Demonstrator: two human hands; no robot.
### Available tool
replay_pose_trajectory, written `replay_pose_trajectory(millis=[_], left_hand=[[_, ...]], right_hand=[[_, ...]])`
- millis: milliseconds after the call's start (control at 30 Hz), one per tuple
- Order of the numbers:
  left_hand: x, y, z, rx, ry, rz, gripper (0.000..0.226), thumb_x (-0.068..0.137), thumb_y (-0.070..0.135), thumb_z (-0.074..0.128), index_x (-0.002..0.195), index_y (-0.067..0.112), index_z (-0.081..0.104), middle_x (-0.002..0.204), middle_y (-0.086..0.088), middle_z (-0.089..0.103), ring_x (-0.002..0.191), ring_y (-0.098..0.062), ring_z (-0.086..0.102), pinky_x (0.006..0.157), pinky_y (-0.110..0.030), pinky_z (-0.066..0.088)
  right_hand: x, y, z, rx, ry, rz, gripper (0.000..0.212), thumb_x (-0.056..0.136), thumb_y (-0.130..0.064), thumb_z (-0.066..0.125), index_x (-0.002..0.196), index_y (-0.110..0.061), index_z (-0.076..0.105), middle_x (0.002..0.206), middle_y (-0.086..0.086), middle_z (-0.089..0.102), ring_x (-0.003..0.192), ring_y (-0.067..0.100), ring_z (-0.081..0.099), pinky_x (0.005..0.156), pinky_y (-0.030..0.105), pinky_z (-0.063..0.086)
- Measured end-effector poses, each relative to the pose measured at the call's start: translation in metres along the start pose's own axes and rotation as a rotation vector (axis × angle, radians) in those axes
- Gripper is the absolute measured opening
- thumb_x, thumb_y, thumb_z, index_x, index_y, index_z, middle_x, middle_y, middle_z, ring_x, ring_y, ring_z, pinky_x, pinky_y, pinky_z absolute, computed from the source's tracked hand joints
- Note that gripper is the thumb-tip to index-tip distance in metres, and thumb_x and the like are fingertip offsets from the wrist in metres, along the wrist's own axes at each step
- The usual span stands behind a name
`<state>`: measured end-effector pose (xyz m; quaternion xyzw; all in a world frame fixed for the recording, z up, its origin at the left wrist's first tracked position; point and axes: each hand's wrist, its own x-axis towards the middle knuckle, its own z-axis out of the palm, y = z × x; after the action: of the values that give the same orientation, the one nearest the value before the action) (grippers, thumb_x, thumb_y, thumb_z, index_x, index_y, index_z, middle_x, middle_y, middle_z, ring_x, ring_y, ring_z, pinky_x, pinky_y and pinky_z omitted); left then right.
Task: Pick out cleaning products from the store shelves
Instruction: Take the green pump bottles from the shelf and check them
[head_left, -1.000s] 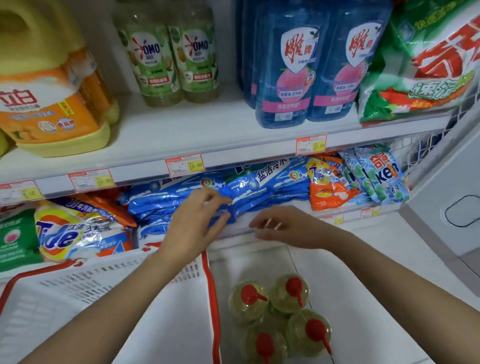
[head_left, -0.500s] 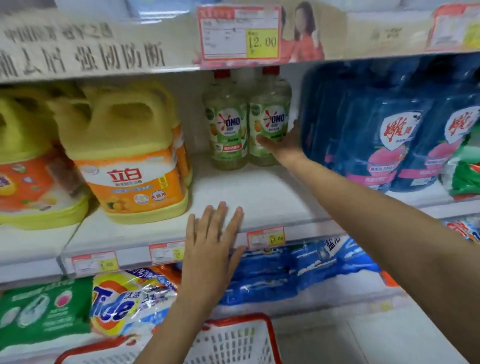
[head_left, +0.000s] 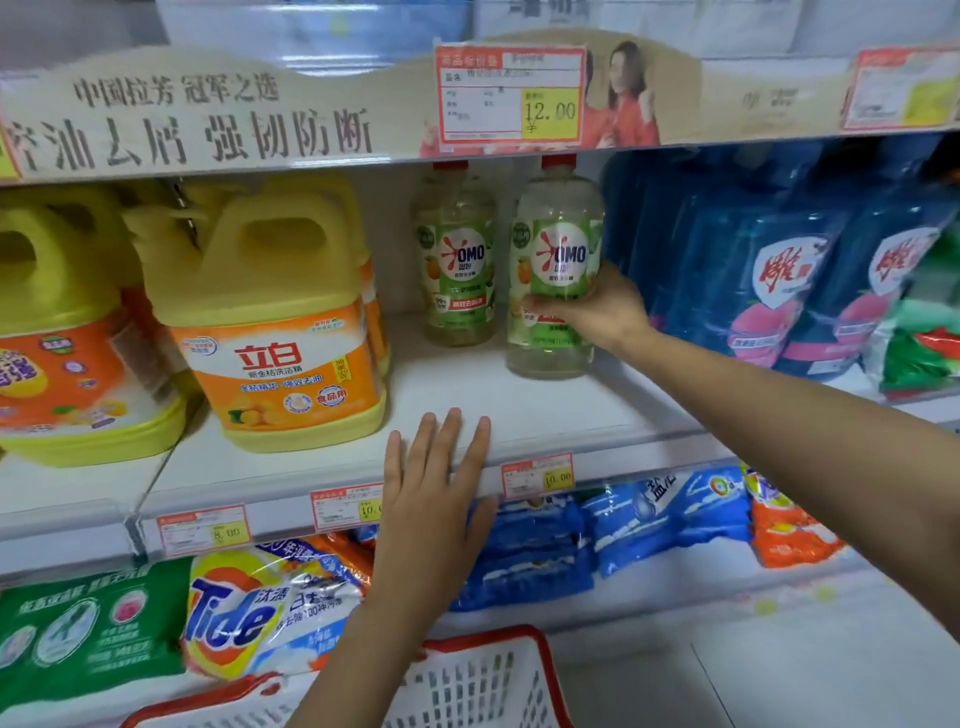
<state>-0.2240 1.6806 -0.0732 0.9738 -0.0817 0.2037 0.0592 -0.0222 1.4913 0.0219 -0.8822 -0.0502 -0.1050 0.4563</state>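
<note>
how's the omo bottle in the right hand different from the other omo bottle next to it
The right OMO bottle is gripped low on its label by the right hand; the left OMO bottle is untouched. The right OMO bottle sits nearer the front of the shelf; the left OMO bottle stands further back, by the rear wall. Both are clear bottles with red caps, green OMO labels and pale liquid.

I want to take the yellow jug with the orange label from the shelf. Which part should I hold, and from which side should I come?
Probably best to grip the moulded handle at the top of the jug, with your fingers through its opening. Come from the front: the jug stands upright, the opening faces forward, and the shelf above sits close over it, leaving little room from above.
</note>
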Motion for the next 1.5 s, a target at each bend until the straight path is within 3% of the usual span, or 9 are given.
replay_pose_trajectory(millis=[233,333,433,633,833,1033,1267,1333,1500], left_hand=[[-0.005,0.029,-0.032,-0.476,0.087,-0.092,0.058,0.098,0.044,0.041,0.149,0.018,0.034,0.158,-0.002,0.026,0.149,-0.021,0.014,0.121,-0.047,0.016],[-0.004,0.065,-0.061,-0.969,0.071,-0.228,0.056,0.095,0.055,0.046,0.144,0.031,0.039,0.144,0.012,0.042,0.133,-0.004,0.04,0.109,-0.042,0.041],[-0.003,0.104,-0.082,-1.423,-0.084,-0.346,0.055,0.08,0.054,0.058,0.131,0.036,0.05,0.117,0.012,0.066,0.102,-0.003,0.066,0.08,-0.027,0.057],[-0.04,0.144,-0.067,-1.46,-0.238,-0.4,0.063,0.069,0.036,0.082,0.125,0.026,0.055,0.108,0.001,0.073,0.094,-0.021,0.072,0.075,-0.042,0.061],[-0.06,0.176,-0.048,-1.563,-0.534,-0.337,0.052,0.074,0.046,0.078,0.121,0.034,0.06,0.115,0.005,0.071,0.103,-0.018,0.069,0.081,-0.041,0.06],[-0.057,0.217,-0.044,-1.217,-0.42,-0.229,0.06,0.06,0.064,0.079,0.11,0.063,0.046,0.104,0.024,0.064,0.09,0.012,0.063,0.067,-0.008,0.049],[-0.06,0.223,-0.03,-1.53,-0.479,-0.472,0.063,0.063,0.053,0.074,0.118,0.023,0.066,0.114,-0.01,0.07,0.105,-0.03,0.067,0.095,-0.057,0.05],[-0.057,0.218,-0.032,-1.779,-0.62,-0.535,0.059,0.069,0.051,0.074,0.117,0.018,0.069,0.119,-0.015,0.068,0.106,-0.03,0.067,0.085,-0.053,0.056],[-0.059,0.218,-0.033,-1.84,-0.683,-0.502,0.055,0.075,0.042,0.071,0.122,0.014,0.066,0.12,-0.015,0.068,0.106,-0.03,0.067,0.078,-0.045,0.059]], right_hand=[[-0.068,-0.013,-0.051,0.357,-0.247,0.137,0.069,0.053,-0.073,0.075,0.1,-0.023,0.073,0.093,-0.003,0.078,0.088,0.014,0.075,0.077,0.028,0.058],[-0.114,-0.015,-0.076,0.481,-0.367,0.127,0.055,0.068,-0.063,0.074,0.102,-0.02,0.072,0.093,-0.004,0.078,0.085,0.011,0.075,0.061,0.017,0.055],[-0.162,0.0,-0.086,0.469,-0.376,0.059,0.062,0.067,-0.064,0.077,0.111,-0.021,0.07,0.1,-0.004,0.077,0.093,0.013,0.074,0.075,0.023,0.058],[-0.233,0.046,-0.118,0.392,-0.388,0.246,0.086,0.056,-0.096,0.049,0.114,-0.034,0.062,0.103,-0.014,0.073,0.091,0.001,0.071,0.072,0.026,0.057],[-0.272,0.077,-0.137,0.975,-0.405,0.375,0.061,0.083,-0.047,0.066,0.132,-0.012,0.055,0.119,0.014,0.07,0.107,0.03,0.07,0.079,0.036,0.06],[-0.278,0.088,-0.145,0.813,-0.006,0.362,0.057,0.084,-0.022,0.073,0.132,-0.01,0.044,0.115,0.017,0.068,0.097,0.032,0.072,0.081,0.049,0.06],[-0.275,0.098,-0.175,0.608,-0.154,0.268,0.031,0.092,-0.048,0.056,0.111,-0.023,0.061,0.101,0.002,0.068,0.088,0.011,0.068,0.07,0.021,0.054],[-0.275,0.098,-0.177,0.589,-0.168,0.246,0.04,0.084,-0.053,0.061,0.114,-0.028,0.057,0.107,0.005,0.066,0.098,0.015,0.067,0.08,0.027,0.054],[-0.278,0.095,-0.171,0.639,-0.227,0.261,0.058,0.062,-0.05,0.073,0.108,-0.031,0.043,0.097,-0.002,0.059,0.065,-0.008,0.067,0.051,0.011,0.049]])
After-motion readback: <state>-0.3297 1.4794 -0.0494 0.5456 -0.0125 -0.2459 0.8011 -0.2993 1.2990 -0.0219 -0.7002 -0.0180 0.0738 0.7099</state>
